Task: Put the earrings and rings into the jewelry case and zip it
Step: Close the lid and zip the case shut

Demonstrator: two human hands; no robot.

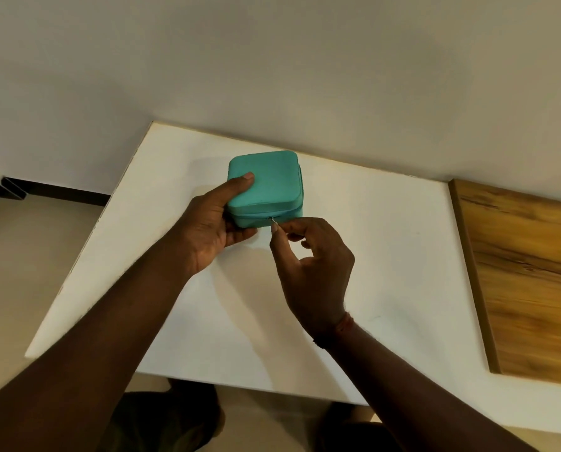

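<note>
Head view — we're likely zipping: left grip (pixel 207 230) clasps the case (pixel 267 179), right grip (pixel 315 262) pinches the zipper pull (pixel 274 220) at its front; next needs a steady drag.

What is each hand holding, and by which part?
The left hand grips the teal jewelry case by its left side, thumb on top. The right hand pinches the zipper pull on its front.

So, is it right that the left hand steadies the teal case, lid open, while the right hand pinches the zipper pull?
No: the head view shows the teal case with its lid closed; the left hand steadies it while the right hand pinches the zipper pull.
</note>
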